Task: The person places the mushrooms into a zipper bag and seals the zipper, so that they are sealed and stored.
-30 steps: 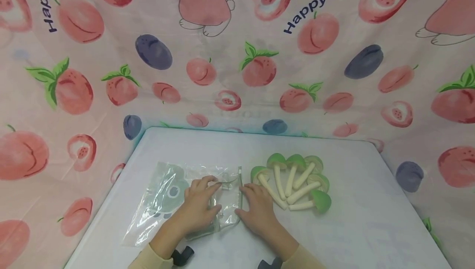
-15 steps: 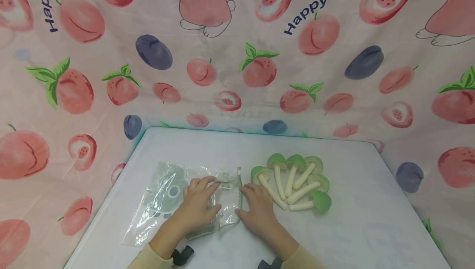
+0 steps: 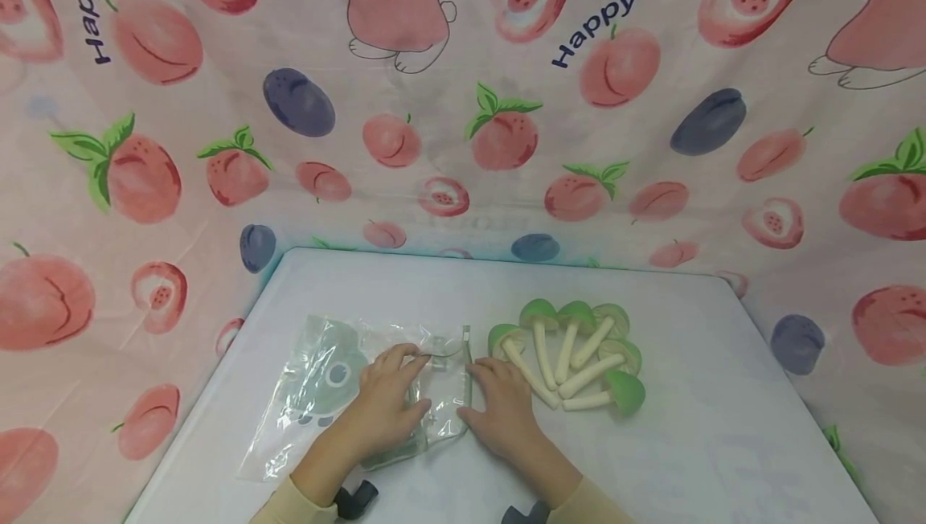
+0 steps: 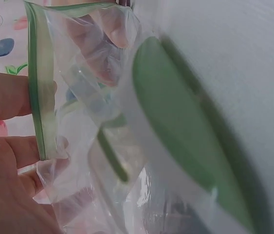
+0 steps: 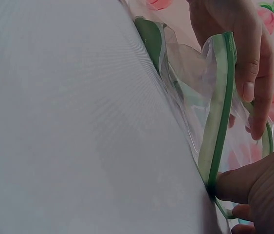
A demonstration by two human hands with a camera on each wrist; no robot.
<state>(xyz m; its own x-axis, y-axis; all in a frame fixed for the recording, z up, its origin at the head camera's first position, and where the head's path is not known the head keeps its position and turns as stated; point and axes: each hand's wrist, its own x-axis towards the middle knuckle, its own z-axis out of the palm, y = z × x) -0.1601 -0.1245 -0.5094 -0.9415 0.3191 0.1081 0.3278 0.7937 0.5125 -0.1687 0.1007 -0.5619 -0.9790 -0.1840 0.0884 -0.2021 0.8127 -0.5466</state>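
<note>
A clear zip bag (image 3: 443, 395) with a green closing strip (image 5: 219, 112) lies on the white table, and its mouth gapes towards the right. My left hand (image 3: 391, 403) grips the upper part of the bag near the mouth, fingers and thumb spread apart; in the left wrist view the fingers of this hand (image 4: 5, 161) meet the green strip. On the mouth's right side, my right hand (image 3: 502, 407) holds the strip, its thumb (image 5: 244, 180) against one end in the right wrist view. A green printed patch (image 4: 175, 117) shows on the bag. Some fingertips are partly hidden behind plastic.
Several toy mushrooms (image 3: 625, 391) with green caps and pale stems lie fanned out right of my right hand. A printed clear bag section (image 3: 336, 375) spreads left of my left hand. Behind the table (image 3: 709, 363) hangs a fruit-patterned cloth (image 3: 463, 106).
</note>
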